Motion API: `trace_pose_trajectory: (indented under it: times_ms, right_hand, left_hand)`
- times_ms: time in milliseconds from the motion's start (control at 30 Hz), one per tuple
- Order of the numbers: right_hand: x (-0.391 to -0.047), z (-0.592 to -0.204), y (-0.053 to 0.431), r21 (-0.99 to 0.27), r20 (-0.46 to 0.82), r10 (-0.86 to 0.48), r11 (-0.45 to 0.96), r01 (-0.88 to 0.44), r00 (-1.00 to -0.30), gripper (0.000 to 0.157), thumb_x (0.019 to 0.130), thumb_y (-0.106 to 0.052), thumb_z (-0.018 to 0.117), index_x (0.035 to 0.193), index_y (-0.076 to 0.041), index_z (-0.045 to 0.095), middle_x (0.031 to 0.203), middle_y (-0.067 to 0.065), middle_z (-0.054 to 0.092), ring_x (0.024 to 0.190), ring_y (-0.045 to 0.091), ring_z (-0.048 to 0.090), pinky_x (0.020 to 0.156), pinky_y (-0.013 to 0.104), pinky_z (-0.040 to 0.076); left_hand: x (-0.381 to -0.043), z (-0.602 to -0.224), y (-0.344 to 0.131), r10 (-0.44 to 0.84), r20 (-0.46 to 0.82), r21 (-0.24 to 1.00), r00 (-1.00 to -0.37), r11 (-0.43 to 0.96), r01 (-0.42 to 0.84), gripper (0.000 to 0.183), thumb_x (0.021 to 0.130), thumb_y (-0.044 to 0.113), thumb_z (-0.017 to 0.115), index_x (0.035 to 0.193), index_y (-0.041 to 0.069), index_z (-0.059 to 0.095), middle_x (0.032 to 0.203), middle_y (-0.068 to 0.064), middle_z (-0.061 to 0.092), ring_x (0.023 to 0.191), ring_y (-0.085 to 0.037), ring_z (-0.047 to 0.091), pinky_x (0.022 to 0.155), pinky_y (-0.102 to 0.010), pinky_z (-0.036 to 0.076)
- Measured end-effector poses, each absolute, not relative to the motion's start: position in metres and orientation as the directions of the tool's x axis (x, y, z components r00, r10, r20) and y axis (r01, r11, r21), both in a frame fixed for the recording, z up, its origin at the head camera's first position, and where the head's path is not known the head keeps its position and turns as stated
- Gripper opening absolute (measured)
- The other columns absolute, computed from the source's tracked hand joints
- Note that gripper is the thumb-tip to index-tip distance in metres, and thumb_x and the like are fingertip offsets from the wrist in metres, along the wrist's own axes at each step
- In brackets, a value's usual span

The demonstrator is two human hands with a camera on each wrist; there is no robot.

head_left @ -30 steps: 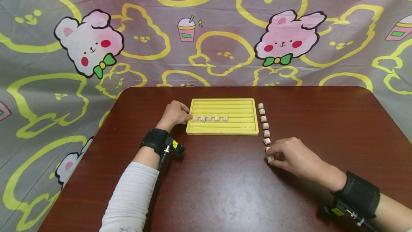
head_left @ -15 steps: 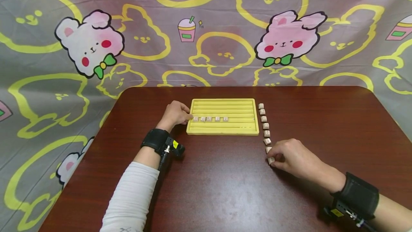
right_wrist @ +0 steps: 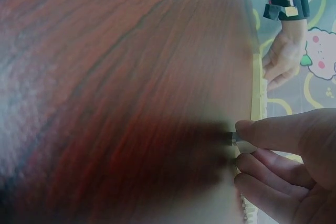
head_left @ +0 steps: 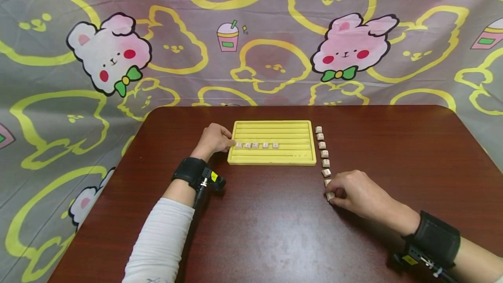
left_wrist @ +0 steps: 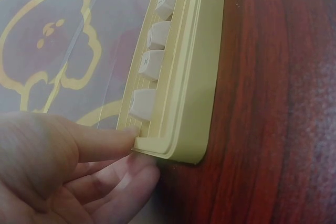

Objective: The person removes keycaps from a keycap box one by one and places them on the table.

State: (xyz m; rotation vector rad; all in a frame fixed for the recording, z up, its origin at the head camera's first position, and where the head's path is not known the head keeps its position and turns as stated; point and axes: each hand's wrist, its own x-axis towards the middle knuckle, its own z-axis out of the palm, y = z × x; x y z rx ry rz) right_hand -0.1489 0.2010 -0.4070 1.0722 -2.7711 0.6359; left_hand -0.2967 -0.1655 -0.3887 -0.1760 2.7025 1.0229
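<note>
My left hand grips the left edge of a yellow ridged tray; in the left wrist view the thumb lies over the rim with the fingers underneath. Several white keycaps with small printed marks stand in one groove of the tray. To the right of the tray, my right hand pinches a keycap between thumb and fingers at the near end of a column of keycaps. The right wrist view shows that keycap between the fingertips, partly hidden by them.
A dark reddish-brown wooden table carries everything. Behind it hangs a curtain printed with cartoon rabbits. Black camera straps circle both wrists.
The right hand and its pinched keycap have shifted very slightly toward the near side of the table. The left hand and the tray look unmoved.
</note>
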Motion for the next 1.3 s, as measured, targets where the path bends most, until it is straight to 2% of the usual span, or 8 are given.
trace_pose_trajectory:
  times_ms: [200, 500, 1133, 1300]
  right_hand:
    - [-0.149, -0.408, 0.202, -0.351, 0.224, -0.615, 0.673, -0.651, -0.756, 0.021, 0.072, -0.005, 0.083, 0.079, -0.022, 0.072, 0.073, -0.015, 0.065, 0.066, -0.003, 0.057, 0.058, 0.018, 0.047]
    - [-0.148, -0.408, 0.203, -0.392, 0.195, -0.604, 0.674, -0.626, -0.773, 0.021, 0.074, -0.004, 0.082, 0.081, -0.02, 0.073, 0.074, -0.015, 0.066, 0.066, -0.006, 0.057, 0.058, 0.016, 0.049]
    - [-0.149, -0.404, 0.207, -0.369, 0.204, -0.593, 0.691, -0.622, -0.779, 0.019, 0.074, -0.011, 0.085, 0.087, -0.021, 0.075, 0.079, -0.013, 0.069, 0.069, -0.002, 0.062, 0.061, 0.018, 0.051]
    - [-0.149, -0.396, 0.209, -0.393, 0.181, -0.574, 0.703, -0.594, -0.799, 0.021, 0.072, -0.01, 0.087, 0.088, -0.018, 0.076, 0.08, -0.01, 0.071, 0.07, -0.001, 0.063, 0.061, 0.019, 0.053]
  left_hand:
    - [-0.296, -0.39, -0.165, -0.029, -0.268, 0.638, -0.963, 0.743, -0.2, 0.035, 0.086, 0.01, 0.075, 0.117, -0.003, 0.068, 0.111, -0.021, 0.069, 0.069, -0.013, 0.069, 0.064, -0.024, 0.06]
    - [-0.296, -0.392, -0.166, -0.026, -0.262, 0.637, -0.965, 0.746, -0.193, 0.036, 0.086, 0.011, 0.075, 0.118, -0.003, 0.068, 0.112, -0.02, 0.069, 0.07, -0.014, 0.069, 0.065, -0.025, 0.061]
    - [-0.296, -0.39, -0.166, -0.032, -0.265, 0.635, -0.964, 0.747, -0.199, 0.036, 0.086, 0.01, 0.075, 0.118, -0.003, 0.067, 0.112, -0.021, 0.068, 0.071, -0.014, 0.068, 0.066, -0.025, 0.061]
    - [-0.297, -0.39, -0.165, -0.04, -0.277, 0.631, -0.96, 0.746, -0.213, 0.035, 0.087, 0.01, 0.074, 0.118, -0.003, 0.067, 0.113, -0.02, 0.067, 0.071, -0.014, 0.068, 0.067, -0.025, 0.061]
